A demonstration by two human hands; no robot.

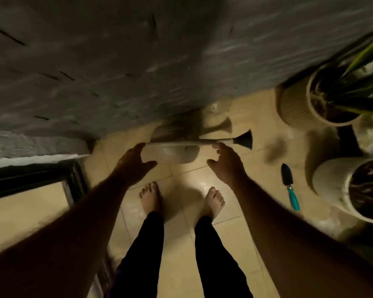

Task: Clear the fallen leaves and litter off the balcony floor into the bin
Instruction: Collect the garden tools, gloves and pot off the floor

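Both hands reach toward the broom [181, 144], which lies level just ahead of the bare feet [151, 198], its dark collar toward the 2 pots. The left hand [134, 163] and right hand [226, 162] are spread, fingertips at the pale handle, gripping nothing. Fumbled in this dim light, it could knock the trowel [290, 186] beside it. No bin shows.

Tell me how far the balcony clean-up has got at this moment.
Nothing looks done yet, and no bin or gathered pile shows. In hand: the left hand and right hand reach, fingers spread, to a pale stick with a dark flared end, seemingly a broom, touching but not gripping it. Left: sweeping the beige tiled floor, including a dark smudge, and binning the debris.
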